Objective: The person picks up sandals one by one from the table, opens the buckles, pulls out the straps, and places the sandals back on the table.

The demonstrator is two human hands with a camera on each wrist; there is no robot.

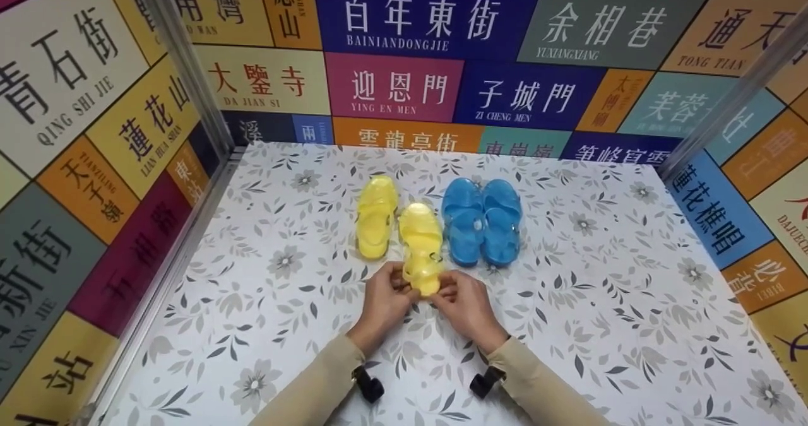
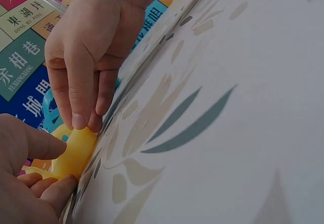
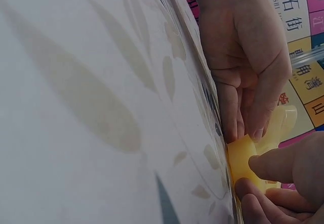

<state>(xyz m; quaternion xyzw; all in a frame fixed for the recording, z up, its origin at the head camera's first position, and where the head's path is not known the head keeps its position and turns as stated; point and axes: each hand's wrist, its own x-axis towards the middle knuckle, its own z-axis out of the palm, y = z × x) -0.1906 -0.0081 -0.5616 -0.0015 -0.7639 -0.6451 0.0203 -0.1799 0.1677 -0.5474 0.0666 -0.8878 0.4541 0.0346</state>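
Between both hands lies a yellow sandal (image 1: 421,227), its toe pointing away from me and its heel end nearest me. My left hand (image 1: 386,301) pinches the heel's left side with thumb and fingers. On the opposite side, my right hand (image 1: 466,303) pinches the heel too. Both wrist views show the yellow heel (image 2: 76,153) held between fingertips, close to the tabletop. The matching yellow sandal (image 1: 377,218) stands farther back on the left. To the right, a pair of blue sandals (image 1: 483,221) sits side by side, toes also pointing away.
A white cloth with grey flowers and leaves covers the table (image 1: 284,325). Colourful panels with Chinese place names (image 1: 404,85) stand along the back and both sides. Metal posts (image 1: 189,66) mark the back corners. Small black wrist cameras (image 1: 368,385) hang at both sleeves.
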